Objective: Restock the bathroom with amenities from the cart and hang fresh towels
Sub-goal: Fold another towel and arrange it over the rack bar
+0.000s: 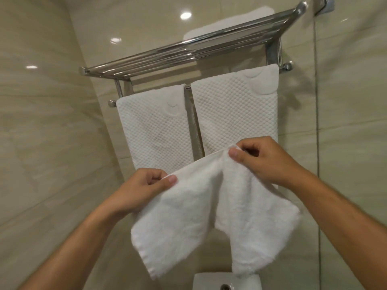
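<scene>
A small white terry towel (201, 206) hangs between my hands below a chrome wall rack (188, 49). My left hand (144, 187) pinches its top left corner. My right hand (261, 160) pinches its top edge further right and higher, so the cloth folds into two drooping lobes. Two white waffle-textured towels hang side by side on the rack's lower bar: the left towel (155, 130) and the right towel (236, 109). My held towel partly covers their lower ends.
Glossy beige tiled walls (52, 122) surround the rack. A glass panel (351, 122) with a metal clip at the top stands at the right. A white toilet tank top (209, 282) with a chrome button sits directly below the towel.
</scene>
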`<state>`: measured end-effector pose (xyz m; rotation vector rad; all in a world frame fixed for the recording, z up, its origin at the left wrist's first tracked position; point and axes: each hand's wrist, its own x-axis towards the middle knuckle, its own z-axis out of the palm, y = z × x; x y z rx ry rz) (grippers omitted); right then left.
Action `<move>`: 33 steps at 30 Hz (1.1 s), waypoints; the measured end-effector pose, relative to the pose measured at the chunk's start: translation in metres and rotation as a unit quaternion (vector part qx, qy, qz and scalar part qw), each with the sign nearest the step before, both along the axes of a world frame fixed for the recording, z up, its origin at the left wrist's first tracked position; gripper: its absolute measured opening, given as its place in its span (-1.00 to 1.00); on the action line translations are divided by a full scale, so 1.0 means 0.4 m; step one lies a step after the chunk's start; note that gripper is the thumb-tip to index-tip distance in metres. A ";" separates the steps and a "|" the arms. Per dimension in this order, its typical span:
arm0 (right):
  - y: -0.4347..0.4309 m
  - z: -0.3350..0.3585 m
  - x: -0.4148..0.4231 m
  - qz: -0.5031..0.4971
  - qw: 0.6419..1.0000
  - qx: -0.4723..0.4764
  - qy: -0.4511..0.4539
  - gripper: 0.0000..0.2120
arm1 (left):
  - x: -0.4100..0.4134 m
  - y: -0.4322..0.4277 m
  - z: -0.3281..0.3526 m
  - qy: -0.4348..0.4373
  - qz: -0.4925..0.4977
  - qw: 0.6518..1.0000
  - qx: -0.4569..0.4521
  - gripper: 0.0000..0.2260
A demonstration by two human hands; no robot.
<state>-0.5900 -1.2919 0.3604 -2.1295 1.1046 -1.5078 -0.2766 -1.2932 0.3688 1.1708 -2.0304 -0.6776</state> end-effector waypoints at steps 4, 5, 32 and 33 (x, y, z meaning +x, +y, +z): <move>0.004 0.005 -0.031 -0.030 0.999 0.012 -0.043 -0.69 | 0.073 -0.004 0.020 0.006 0.005 1.000 -0.004 -0.39; 0.005 0.004 -0.035 -0.034 0.998 0.016 -0.046 -0.69 | 0.085 -0.004 0.024 0.020 -0.004 1.000 -0.002 -0.39; -0.004 -0.085 -0.100 -0.084 0.994 0.074 0.001 -0.75 | 0.029 0.046 0.043 0.082 0.027 0.996 -0.039 -0.62; -0.011 -0.091 -0.103 -0.116 0.991 0.058 0.012 -0.79 | 0.023 0.044 0.043 0.094 0.041 0.994 -0.028 -0.65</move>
